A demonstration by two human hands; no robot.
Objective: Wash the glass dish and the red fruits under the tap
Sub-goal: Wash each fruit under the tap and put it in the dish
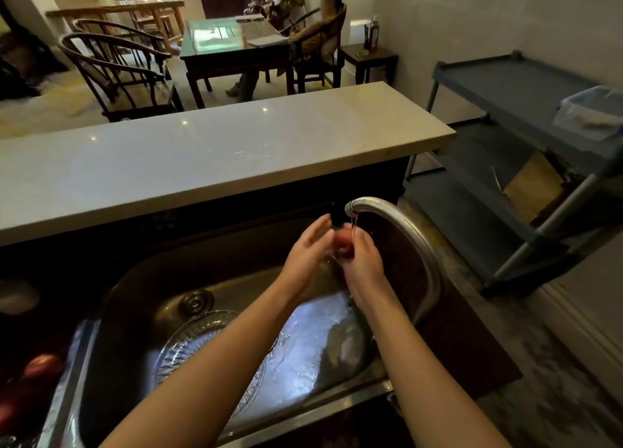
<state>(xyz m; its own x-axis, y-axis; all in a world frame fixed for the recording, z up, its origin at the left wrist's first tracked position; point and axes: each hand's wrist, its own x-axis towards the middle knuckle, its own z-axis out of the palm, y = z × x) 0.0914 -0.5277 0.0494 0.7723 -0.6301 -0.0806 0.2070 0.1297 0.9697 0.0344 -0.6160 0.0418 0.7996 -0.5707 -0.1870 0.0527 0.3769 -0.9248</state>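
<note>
A red fruit (343, 241) sits between my two hands under the running tap (397, 218), over the steel sink (135, 299). My left hand (308, 250) presses its palm against the fruit's left side, fingers straight. My right hand (362, 255) cups the fruit from the right. A thin stream of water falls onto them. The glass dish (192, 339) lies on the sink floor, partly hidden by my left forearm. More red fruits (40, 366) rest in the dark at the far left, beside the sink.
A pale stone counter (219, 151) runs behind the sink. A grey shelving cart (526, 117) with a clear plastic box (593, 110) stands at the right. Beyond the counter are a dark table, wooden chairs and a seated person (320, 33).
</note>
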